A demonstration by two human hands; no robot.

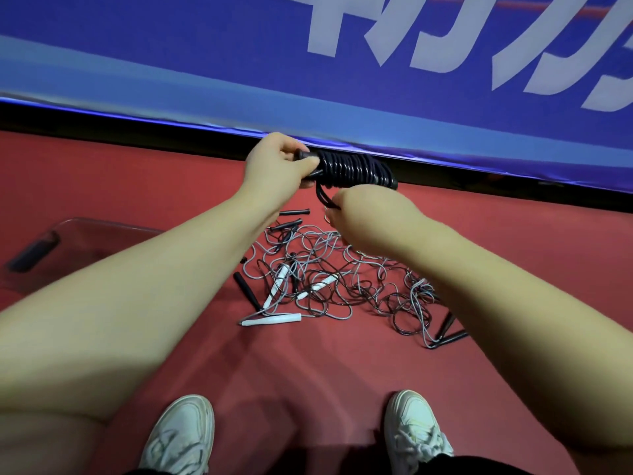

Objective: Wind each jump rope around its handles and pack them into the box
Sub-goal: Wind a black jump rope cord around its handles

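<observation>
Tightly, the left hand (277, 166) gripped one shiny black coiled rope (352, 168); the right hand (363, 214) pinched its loose loop.

The one head-worn camera is looking forward and steeply down, sitting close above the left hand (274, 166) gripping the wound black jump rope (352, 168). Nearer than that grip it is taking in red floor (308, 365) and white sneakers (178, 437); beyond it, a blue banner (171, 46).

Both bare forearms stretch toward twelve o'clock. The left grip (277, 166) curls around one end of a black coil-wound rope bundle (352, 168). The right grip (363, 214), at its four o'clock, pinches a loose black rope loop (321, 197).
</observation>
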